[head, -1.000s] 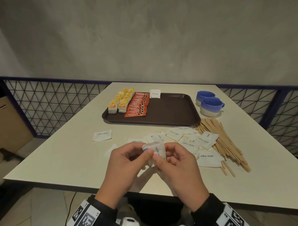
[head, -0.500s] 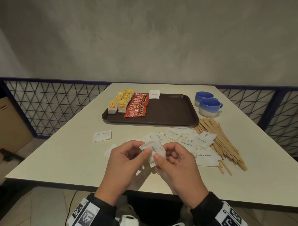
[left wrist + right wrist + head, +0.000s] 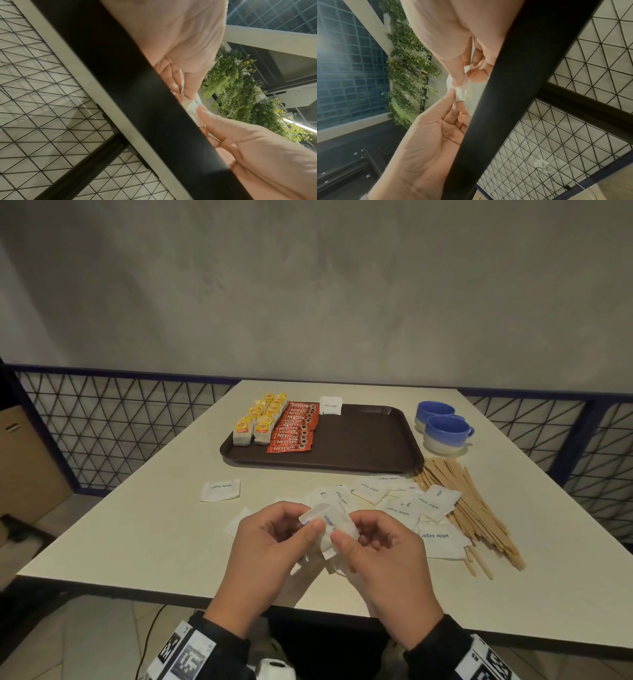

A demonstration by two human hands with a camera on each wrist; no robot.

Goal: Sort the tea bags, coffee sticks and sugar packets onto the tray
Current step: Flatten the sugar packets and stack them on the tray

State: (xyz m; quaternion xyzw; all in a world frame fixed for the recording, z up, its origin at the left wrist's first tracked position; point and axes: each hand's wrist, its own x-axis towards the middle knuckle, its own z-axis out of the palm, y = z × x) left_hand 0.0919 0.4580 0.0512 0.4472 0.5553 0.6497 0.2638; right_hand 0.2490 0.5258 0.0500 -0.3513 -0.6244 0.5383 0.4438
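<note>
Both hands raised together, thumbs pinching.
The left hand (image 3: 270, 546) and right hand (image 3: 383, 556) meet at the near bench edge, backs up, fingers curled, each thumb pressing a sugar packet (image 3: 334, 525) against its fingers; dark sleeves cover both wrists.

one brown tray (image 3: 359, 453), two blue-and-white cups (image 3: 445, 436), two rows of tea bags (image 3: 260, 422), one row of red coffee sticks (image 3: 294, 429), one sugar packet on the tray (image 3: 331, 406), and loose sugar packets (image 3: 400, 501) plus wooden stirrers (image 3: 472, 508), too overlapped to count.
</note>
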